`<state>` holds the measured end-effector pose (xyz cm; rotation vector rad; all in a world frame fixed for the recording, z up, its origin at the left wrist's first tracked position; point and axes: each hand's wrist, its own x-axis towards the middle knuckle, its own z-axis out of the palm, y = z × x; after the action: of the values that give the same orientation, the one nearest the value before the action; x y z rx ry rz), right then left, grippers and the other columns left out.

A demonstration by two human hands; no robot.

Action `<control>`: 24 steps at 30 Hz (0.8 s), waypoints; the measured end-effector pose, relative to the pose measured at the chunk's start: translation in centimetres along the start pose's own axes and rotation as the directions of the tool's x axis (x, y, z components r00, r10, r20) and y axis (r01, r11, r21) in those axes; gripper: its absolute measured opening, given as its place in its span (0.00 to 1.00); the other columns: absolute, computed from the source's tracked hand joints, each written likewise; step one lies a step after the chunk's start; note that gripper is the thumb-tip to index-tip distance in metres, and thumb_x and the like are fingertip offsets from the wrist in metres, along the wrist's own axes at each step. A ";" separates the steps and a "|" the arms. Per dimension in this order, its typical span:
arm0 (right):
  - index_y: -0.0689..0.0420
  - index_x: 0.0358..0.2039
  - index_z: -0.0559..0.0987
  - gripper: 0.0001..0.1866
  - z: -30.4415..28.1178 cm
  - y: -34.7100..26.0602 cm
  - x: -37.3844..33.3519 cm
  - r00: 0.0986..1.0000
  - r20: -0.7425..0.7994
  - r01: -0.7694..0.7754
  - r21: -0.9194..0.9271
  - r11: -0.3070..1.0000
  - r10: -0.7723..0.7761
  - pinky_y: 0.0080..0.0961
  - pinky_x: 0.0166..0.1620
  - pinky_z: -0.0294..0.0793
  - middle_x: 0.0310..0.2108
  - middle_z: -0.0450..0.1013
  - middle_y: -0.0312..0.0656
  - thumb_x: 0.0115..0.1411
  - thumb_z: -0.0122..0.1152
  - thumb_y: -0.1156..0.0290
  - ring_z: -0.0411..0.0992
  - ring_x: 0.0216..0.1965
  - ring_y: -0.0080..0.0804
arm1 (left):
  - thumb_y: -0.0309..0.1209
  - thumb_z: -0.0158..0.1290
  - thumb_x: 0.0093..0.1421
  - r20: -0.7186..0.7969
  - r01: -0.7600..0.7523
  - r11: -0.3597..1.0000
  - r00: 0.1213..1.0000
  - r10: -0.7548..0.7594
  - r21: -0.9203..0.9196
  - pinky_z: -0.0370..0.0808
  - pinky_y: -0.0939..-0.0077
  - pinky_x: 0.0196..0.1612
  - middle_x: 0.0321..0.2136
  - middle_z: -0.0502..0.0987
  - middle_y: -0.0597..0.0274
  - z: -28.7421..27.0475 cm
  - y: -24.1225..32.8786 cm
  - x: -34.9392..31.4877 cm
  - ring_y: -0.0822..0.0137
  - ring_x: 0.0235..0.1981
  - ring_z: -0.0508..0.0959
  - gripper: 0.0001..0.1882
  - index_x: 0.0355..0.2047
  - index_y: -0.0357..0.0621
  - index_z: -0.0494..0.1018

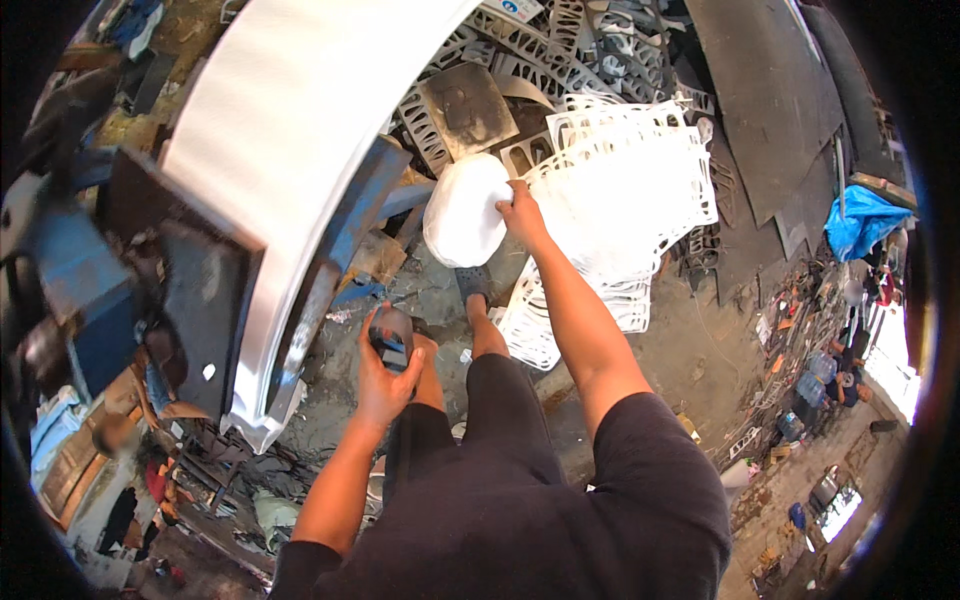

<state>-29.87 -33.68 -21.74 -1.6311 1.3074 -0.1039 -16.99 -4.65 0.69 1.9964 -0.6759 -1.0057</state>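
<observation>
My right hand reaches forward with its fingers closed on the edge of a white, rounded oval piece. Whether that piece is one thick item or a stack of thin ones I cannot make out. Closer to my body, my left hand is wrapped round a dark, glossy, rounded block. Beside my right forearm lies a pile of white sheets with rows of holes cut along their edges. My sandalled foot is on the floor just below the oval piece.
A long white sheet curves down on the left beside a blue metal frame. Perforated scraps and a square board lie ahead. Dark sheets and a blue plastic bag are at the right, where litter covers the floor.
</observation>
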 end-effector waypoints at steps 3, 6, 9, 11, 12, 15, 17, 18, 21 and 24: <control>0.61 0.56 0.64 0.27 2.6 3.8 5.3 0.999 0.028 0.038 -0.161 0.986 -0.034 0.46 0.54 0.68 0.47 0.72 0.64 0.56 0.58 0.73 0.70 0.51 0.60 | 0.26 0.61 0.55 -0.003 0.004 0.995 1.000 -0.003 0.103 0.66 0.65 0.58 0.58 0.64 0.47 1.5 -1.5 1.8 0.58 0.54 0.69 0.40 0.64 0.34 0.52; 0.59 0.55 0.63 0.25 4.8 6.4 8.3 0.998 -0.039 0.037 -0.167 0.985 -0.044 0.48 0.53 0.69 0.49 0.69 0.61 0.57 0.57 0.73 0.70 0.49 0.61 | 0.26 0.61 0.56 -0.027 0.071 0.992 0.997 -0.068 0.104 0.65 0.68 0.57 0.54 0.68 0.48 3.1 -2.5 2.9 0.59 0.52 0.70 0.37 0.62 0.34 0.56; 0.59 0.53 0.62 0.23 5.8 6.7 9.6 0.997 -0.082 -0.029 -0.206 0.978 0.012 0.49 0.52 0.70 0.51 0.67 0.60 0.58 0.56 0.73 0.69 0.50 0.61 | 0.27 0.61 0.56 -0.036 0.083 0.992 0.996 -0.080 0.092 0.65 0.67 0.57 0.54 0.68 0.49 3.8 -3.1 3.8 0.59 0.52 0.70 0.38 0.63 0.34 0.55; 0.60 0.54 0.62 0.24 5.6 6.2 9.1 0.995 -0.087 -0.063 -0.241 0.968 0.043 0.48 0.52 0.70 0.51 0.66 0.61 0.58 0.55 0.73 0.68 0.51 0.60 | 0.27 0.62 0.55 -0.035 0.111 0.992 0.993 -0.109 0.056 0.65 0.67 0.57 0.54 0.68 0.49 4.0 -2.8 3.9 0.59 0.52 0.69 0.38 0.62 0.34 0.55; 0.61 0.55 0.62 0.25 5.4 5.8 8.9 0.994 -0.102 -0.062 -0.235 0.970 0.039 0.48 0.52 0.70 0.52 0.66 0.61 0.58 0.55 0.72 0.68 0.51 0.60 | 0.27 0.62 0.55 -0.041 0.110 0.993 0.993 -0.109 0.029 0.65 0.67 0.57 0.54 0.68 0.49 4.0 -2.9 4.0 0.59 0.52 0.69 0.38 0.62 0.34 0.55; 0.61 0.56 0.61 0.27 3.5 5.2 8.0 0.991 -0.130 -0.065 -0.229 0.971 0.035 0.48 0.53 0.70 0.53 0.65 0.61 0.57 0.57 0.70 0.68 0.51 0.61 | 0.27 0.63 0.55 -0.106 0.050 0.996 0.993 -0.042 0.077 0.66 0.67 0.57 0.54 0.66 0.50 3.8 -2.4 3.9 0.58 0.51 0.69 0.38 0.62 0.34 0.55; 0.61 0.57 0.60 0.30 1.9 4.5 6.8 0.994 -0.096 -0.078 -0.236 0.969 0.057 0.47 0.54 0.70 0.54 0.64 0.61 0.57 0.58 0.68 0.68 0.52 0.61 | 0.27 0.63 0.55 -0.201 -0.018 0.955 0.976 0.081 0.295 0.66 0.67 0.57 0.54 0.64 0.51 3.3 -0.3 3.7 0.57 0.51 0.69 0.38 0.61 0.33 0.55; 0.63 0.54 0.65 0.27 1.2 4.0 6.2 0.983 -0.173 -0.105 -0.243 0.964 0.063 0.46 0.51 0.71 0.50 0.69 0.59 0.56 0.60 0.66 0.70 0.50 0.59 | 0.26 0.63 0.55 -0.218 -0.032 0.968 0.972 0.088 0.247 0.67 0.67 0.56 0.54 0.63 0.51 3.2 0.0 3.8 0.58 0.51 0.69 0.38 0.61 0.35 0.54; 0.64 0.44 0.74 0.20 -1.2 0.6 1.1 0.998 -0.060 -0.042 -0.168 0.985 0.032 0.44 0.45 0.74 0.38 0.76 0.57 0.58 0.59 0.62 0.75 0.42 0.56 | 0.24 0.63 0.55 -0.324 -0.059 0.998 0.945 0.045 -0.033 0.70 0.67 0.54 0.52 0.63 0.52 2.5 1.3 2.9 0.60 0.51 0.70 0.38 0.61 0.39 0.53; 0.62 0.25 0.82 0.31 -5.0 -10.0 -9.7 0.605 0.787 -0.267 0.061 0.962 0.118 0.30 0.34 0.75 0.23 0.78 0.42 0.66 0.50 0.44 0.76 0.28 0.32 | 0.19 0.63 0.53 -0.432 -0.091 0.857 0.887 -0.162 -0.508 0.74 0.69 0.50 0.50 0.65 0.53 1.7 5.7 1.4 0.65 0.48 0.72 0.39 0.60 0.48 0.52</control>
<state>-30.03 -30.19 -7.35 -1.1366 0.7349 0.5691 -18.20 -9.51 4.17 1.6673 -0.0805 -0.6008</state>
